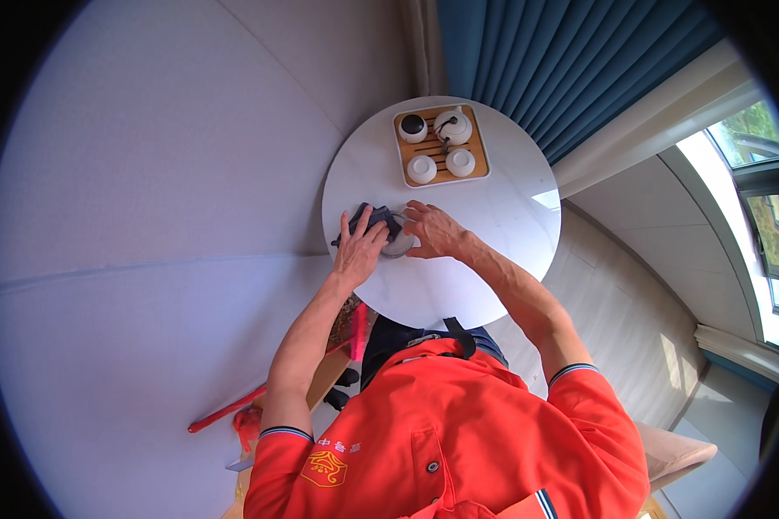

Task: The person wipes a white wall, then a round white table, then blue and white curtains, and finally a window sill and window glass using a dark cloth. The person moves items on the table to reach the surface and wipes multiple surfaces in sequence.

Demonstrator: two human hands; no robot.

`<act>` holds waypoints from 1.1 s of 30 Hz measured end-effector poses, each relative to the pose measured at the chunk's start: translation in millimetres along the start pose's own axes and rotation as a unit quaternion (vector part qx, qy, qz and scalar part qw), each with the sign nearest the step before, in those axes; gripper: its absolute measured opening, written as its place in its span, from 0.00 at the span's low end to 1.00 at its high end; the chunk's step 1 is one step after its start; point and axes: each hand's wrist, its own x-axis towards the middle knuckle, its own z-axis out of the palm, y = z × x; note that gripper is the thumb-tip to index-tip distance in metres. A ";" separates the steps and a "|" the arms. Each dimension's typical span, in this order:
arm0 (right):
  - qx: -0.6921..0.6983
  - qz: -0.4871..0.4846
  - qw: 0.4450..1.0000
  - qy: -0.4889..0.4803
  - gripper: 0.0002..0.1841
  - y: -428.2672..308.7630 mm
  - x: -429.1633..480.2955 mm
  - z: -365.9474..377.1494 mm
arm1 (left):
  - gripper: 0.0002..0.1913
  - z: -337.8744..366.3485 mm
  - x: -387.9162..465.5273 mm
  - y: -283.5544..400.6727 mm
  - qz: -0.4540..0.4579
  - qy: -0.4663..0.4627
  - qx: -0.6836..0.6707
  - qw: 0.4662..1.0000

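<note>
A round white marble-patterned table (487, 224) stands before me. My left hand (359, 246) lies with spread fingers on a crumpled dark blue cloth (382, 216) on the table's left side. Beside the cloth and partly under it is a round grey glass dish, perhaps an ashtray (399, 245). My right hand (428, 227) is curved at the dish's right edge, its fingers apart; whether it grips the rim cannot be told.
Farther back on the table is a wooden tea tray (432, 141) with a white teapot (453, 127), two white cups and a dark-topped white jar (413, 128). Blue curtains (558, 58) hang behind. A pink-bristled brush (359, 331) and red handle (227, 410) are at lower left.
</note>
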 end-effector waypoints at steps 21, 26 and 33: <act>0.124 0.085 0.986 0.069 0.44 -9.5 -18.0 20.6 | 0.16 -10.5 -14.3 16.0 0.009 -0.059 -0.134 0.989; 0.082 0.098 0.989 0.067 0.41 -31.8 -22.6 21.3 | 0.16 -6.0 -22.1 21.5 -0.031 -0.032 -0.113 0.993; 0.044 0.055 0.992 0.109 0.25 -51.1 -28.4 37.5 | 0.14 -2.9 -21.7 22.9 -0.168 0.168 -0.179 0.955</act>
